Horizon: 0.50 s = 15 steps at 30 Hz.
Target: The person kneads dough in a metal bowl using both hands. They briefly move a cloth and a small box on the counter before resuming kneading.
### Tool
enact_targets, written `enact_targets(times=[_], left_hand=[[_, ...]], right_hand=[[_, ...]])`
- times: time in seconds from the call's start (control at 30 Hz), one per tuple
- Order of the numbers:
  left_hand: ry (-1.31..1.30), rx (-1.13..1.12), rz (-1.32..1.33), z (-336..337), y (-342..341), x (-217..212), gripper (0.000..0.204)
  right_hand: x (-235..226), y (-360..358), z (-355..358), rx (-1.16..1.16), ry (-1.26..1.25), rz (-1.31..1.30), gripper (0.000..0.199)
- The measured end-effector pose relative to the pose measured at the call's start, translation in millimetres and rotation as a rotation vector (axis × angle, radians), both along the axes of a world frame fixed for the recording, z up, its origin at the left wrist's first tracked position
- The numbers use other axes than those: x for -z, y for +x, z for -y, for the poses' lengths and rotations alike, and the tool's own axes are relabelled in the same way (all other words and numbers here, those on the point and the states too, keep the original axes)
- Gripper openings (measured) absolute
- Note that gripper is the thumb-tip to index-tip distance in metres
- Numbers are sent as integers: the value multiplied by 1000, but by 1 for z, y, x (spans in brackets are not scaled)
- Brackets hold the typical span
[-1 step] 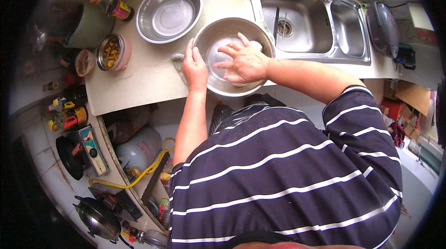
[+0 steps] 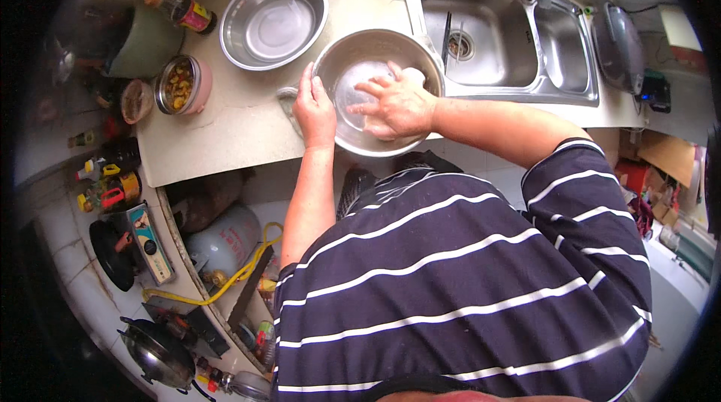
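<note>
A round steel bowl (image 2: 360,57) sits at the front edge of the pale counter (image 2: 225,139), just left of the sink. My left hand (image 2: 315,111) grips the bowl's left rim. My right hand (image 2: 398,105) lies inside the bowl with its fingers spread, palm down on the bottom. A pale lump (image 2: 414,74) shows just beyond its knuckles; I cannot tell what it is. My striped dark shirt fills the lower part of the view.
A second steel bowl (image 2: 274,19) stands behind on the counter. A small pot of yellow food (image 2: 180,85), a bottle (image 2: 188,13) and a green lidded pot (image 2: 143,38) are at the left. A double steel sink (image 2: 496,34) lies to the right. A gas cylinder (image 2: 225,240) stands below.
</note>
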State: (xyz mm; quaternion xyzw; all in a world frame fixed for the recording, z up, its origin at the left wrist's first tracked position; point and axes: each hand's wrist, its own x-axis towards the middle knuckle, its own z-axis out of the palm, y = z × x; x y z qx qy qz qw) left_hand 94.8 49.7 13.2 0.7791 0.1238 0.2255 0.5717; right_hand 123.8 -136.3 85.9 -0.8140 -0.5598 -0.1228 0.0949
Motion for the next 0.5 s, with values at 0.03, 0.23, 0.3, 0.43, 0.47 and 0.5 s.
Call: enact_targets(times=[0.03, 0.23, 0.3, 0.43, 0.47, 0.5], left_hand=[[1, -6, 12, 0, 0, 0, 33], [-60, -21, 14, 2, 0, 6, 33], [-107, -23, -18, 2, 3, 7, 34], [-179, -16, 21, 0, 2, 5, 37], [-193, 0, 45, 1, -1, 4, 39], [-285, 50, 17, 1, -10, 3, 44]], right_hand=[[3, -4, 2, 33, -105, -72, 35], [37, 9, -17, 128, -268, -170, 33], [48, 25, -30, 127, -220, -224, 33], [67, 55, -56, 206, -29, -211, 31], [71, 60, -61, 246, 13, -237, 32], [73, 63, -65, 279, 54, -212, 30]])
